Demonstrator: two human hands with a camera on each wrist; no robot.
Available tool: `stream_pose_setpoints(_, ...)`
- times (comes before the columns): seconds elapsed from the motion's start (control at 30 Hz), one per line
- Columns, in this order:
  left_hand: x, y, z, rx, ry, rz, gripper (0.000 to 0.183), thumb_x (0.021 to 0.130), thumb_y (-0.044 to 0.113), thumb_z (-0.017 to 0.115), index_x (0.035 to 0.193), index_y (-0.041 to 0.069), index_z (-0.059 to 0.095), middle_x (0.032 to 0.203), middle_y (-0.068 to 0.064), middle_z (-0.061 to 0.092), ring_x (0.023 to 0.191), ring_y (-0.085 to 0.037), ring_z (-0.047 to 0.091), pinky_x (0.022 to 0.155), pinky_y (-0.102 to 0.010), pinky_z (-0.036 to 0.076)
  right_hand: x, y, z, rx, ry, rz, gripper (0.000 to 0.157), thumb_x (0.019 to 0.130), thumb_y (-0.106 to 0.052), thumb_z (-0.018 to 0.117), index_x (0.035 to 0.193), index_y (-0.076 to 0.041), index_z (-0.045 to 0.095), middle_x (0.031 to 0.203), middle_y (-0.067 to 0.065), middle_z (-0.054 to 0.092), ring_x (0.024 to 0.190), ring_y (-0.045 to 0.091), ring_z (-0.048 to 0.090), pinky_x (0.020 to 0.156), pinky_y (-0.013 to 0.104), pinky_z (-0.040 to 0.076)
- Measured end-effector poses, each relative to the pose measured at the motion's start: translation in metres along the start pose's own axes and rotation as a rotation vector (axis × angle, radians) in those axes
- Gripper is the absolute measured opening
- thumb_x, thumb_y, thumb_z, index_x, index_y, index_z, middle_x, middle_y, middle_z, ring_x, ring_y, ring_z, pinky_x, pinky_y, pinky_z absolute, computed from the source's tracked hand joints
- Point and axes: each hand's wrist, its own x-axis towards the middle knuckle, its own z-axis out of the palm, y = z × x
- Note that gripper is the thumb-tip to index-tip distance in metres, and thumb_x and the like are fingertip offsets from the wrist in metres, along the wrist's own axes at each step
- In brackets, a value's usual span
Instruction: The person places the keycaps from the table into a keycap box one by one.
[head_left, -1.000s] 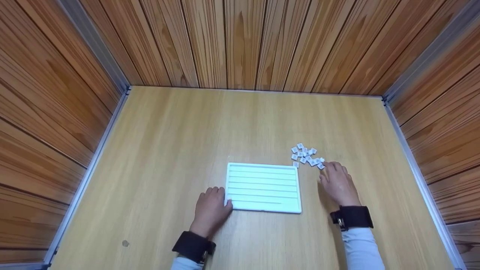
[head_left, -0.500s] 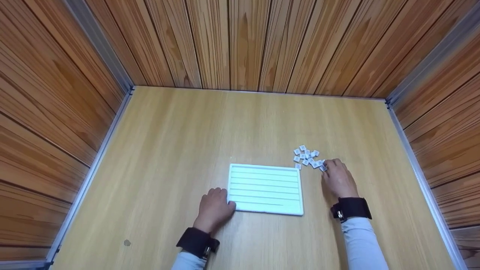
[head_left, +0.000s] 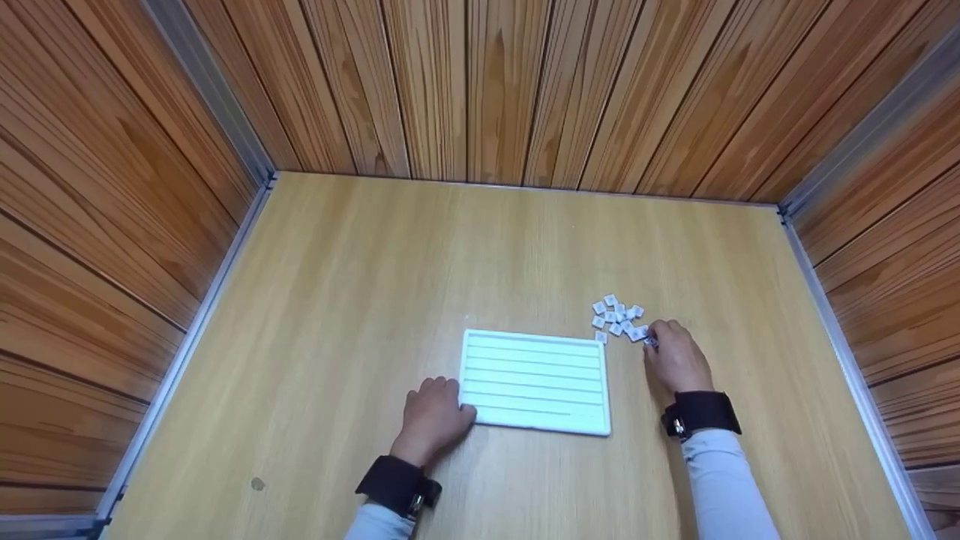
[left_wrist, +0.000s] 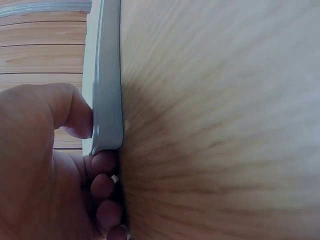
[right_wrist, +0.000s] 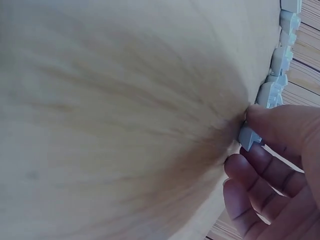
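A pale mint board (head_left: 536,382) with raised ridges across it lies on the table. My left hand (head_left: 433,418) grips its near left corner; in the left wrist view the thumb lies over the edge and the fingers (left_wrist: 103,186) curl against the side. Beyond the board's far right corner is a loose cluster of small white square tiles (head_left: 616,315) with dark marks. At the cluster's right end, my right hand (head_left: 679,361) pinches one small white tile (right_wrist: 248,137) between thumb and index finger, close to the table. The other fingers curl loosely below.
Wood-panelled walls (head_left: 495,90) stand at the back and both sides, with grey metal strips along the corners. One tile (head_left: 601,337) sits right at the board's far right corner. A dark round spot (head_left: 258,484) marks the wooden table at the near left.
My right hand has closed in on the tile at the cluster's right end and now pinches it. The left hand keeps its grip on the board. The head view has shifted slightly.
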Motion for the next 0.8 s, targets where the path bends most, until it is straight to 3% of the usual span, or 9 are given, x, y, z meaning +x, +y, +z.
stream_pose_setpoints(0.4,0.000,-0.002,0.001,-0.015,-0.024,-0.016,0.023,0.083,0.030,0.061,0.088,0.008,0.060,0.080,-0.004,0.049,0.079,-0.024,0.043,0.074,-0.043,0.037,0.000,-0.013,-0.004,0.070,0.067,-0.007,0.026,0.089,0.000,0.063,0.114,0.007,0.066,0.107,0.023,0.057,0.092,0.037,0.061,0.082,0.051,0.051)
stream_pose_setpoints(0.63,0.000,-0.002,0.002,-0.015,-0.022,-0.015,0.025,0.084,0.031,0.062,0.090,0.007,0.061,0.081,-0.004,0.051,0.080,-0.024,0.044,0.076,-0.045,0.038,0.001,-0.033,-0.006,0.189,0.118,-0.049,0.023,0.087,0.006,0.063,0.109,0.006,0.061,0.108,0.020,0.057,0.097,0.034,0.059,0.084,0.047,0.050)
stream_pose_setpoints(0.8,0.001,-0.001,0.002,0.004,-0.016,-0.014,0.024,0.083,0.031,0.062,0.087,0.007,0.060,0.080,-0.005,0.051,0.078,-0.024,0.044,0.075,-0.045,0.039,0.003,-0.052,-0.006,0.312,0.108,-0.096,0.027,0.087,0.009,0.061,0.114,0.007,0.063,0.115,0.020,0.059,0.105,0.035,0.062,0.092,0.047,0.051)
